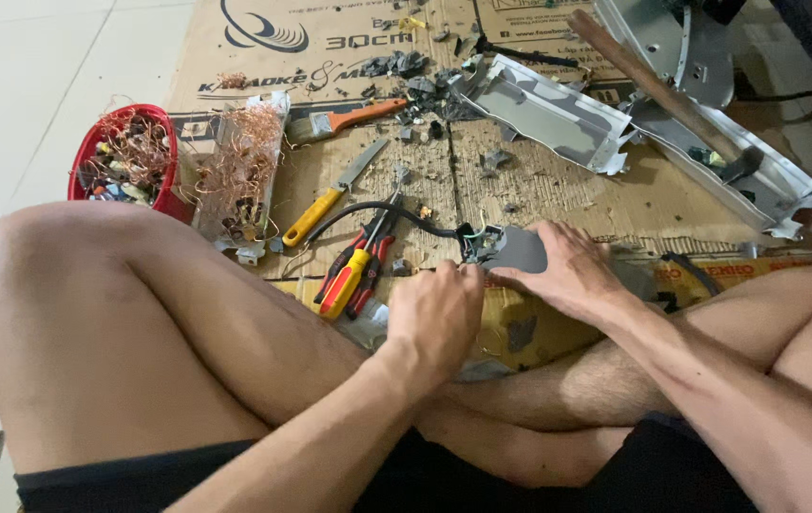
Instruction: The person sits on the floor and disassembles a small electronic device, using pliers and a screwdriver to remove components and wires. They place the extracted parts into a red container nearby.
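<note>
I sit cross-legged on the floor over a sheet of cardboard (539, 190). My right hand (567, 271) presses down on a small grey plastic part (518, 249) with a black cable (377, 214) and thin wires coming out of its left end. My left hand (436, 318) is closed in a fist just left of that part, at the wires; what its fingers pinch is hidden. Red and yellow pliers (356, 271) lie just left of my left hand.
A yellow-handled knife (330, 198), an orange-handled paintbrush (344, 121), a red bowl (87, 157) of copper wire scraps, a tray of copper wire (239, 171), bent grey metal housings (548, 112), a wooden stick (653, 85) and grey debris lie on the cardboard.
</note>
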